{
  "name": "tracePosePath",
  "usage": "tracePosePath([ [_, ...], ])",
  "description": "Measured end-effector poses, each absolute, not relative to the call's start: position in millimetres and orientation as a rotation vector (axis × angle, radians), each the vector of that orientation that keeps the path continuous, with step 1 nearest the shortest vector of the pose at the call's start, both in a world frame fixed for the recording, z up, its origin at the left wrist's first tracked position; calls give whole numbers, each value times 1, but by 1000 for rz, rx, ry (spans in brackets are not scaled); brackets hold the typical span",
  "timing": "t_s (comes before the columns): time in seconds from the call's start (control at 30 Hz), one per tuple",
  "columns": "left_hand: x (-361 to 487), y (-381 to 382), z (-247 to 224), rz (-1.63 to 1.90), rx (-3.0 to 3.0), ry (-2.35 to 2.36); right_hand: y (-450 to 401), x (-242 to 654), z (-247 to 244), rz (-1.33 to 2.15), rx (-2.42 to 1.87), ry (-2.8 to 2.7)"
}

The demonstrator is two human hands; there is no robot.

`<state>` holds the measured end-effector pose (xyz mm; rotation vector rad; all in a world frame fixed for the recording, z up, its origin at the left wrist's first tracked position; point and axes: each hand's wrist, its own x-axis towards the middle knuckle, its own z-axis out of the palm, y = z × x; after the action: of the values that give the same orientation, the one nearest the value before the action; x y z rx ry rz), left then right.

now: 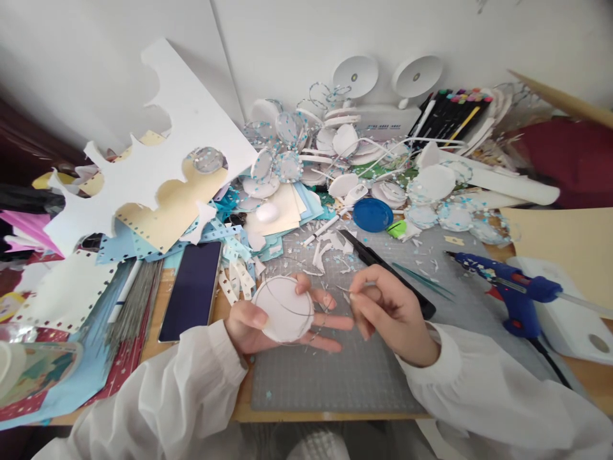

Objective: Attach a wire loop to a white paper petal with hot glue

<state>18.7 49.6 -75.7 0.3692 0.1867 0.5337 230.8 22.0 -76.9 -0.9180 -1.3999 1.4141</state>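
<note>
Two-handed wiring seems underway, lower centre: left fingers (259,318) hold a white disc (280,306), right fingers (374,312) pinch thin wire (343,289) (next needing even tension).

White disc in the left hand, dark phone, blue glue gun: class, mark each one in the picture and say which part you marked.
White disc (282,313): head view, its flat face.
Phone (190,291): head view, middle of its dark screen.
Glue gun (522,313): head view, its blue handle.
</note>
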Motion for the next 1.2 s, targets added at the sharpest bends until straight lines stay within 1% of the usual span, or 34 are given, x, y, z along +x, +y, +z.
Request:
tracePosePath([
  [0.13, 21, 48, -83, 550, 473, 166, 25, 231, -78, 1407, -944, -1479],
  [0.37, 22, 43, -93, 626, 667, 226, 29, 226, -80, 1085, -998, -1643],
  [0.57, 24, 40, -90, 800, 854, 417, 30, 231, -88, 1025, -1060, -1466],
  [0.67, 27, 36, -91, 919, 1046, 605, 26, 233, -85, 837, -1041, -1383],
  [0.77, 30, 32, -93, 1037, 1273, 739, 19, 229, -76, 603, -976, -1616],
  [0.9, 33, 29, -93, 1140, 1420, 760, 13, 220, -71, 517, -755, -1981],
  [1.07, 33, 28, -93, 1079, 1349, 670, 12, 217, -79, 425, -660, -2059],
  [1.2, 32, 32, -102, 1044, 1246, 545, 12, 219, -81, 383, -560, -2086],
])
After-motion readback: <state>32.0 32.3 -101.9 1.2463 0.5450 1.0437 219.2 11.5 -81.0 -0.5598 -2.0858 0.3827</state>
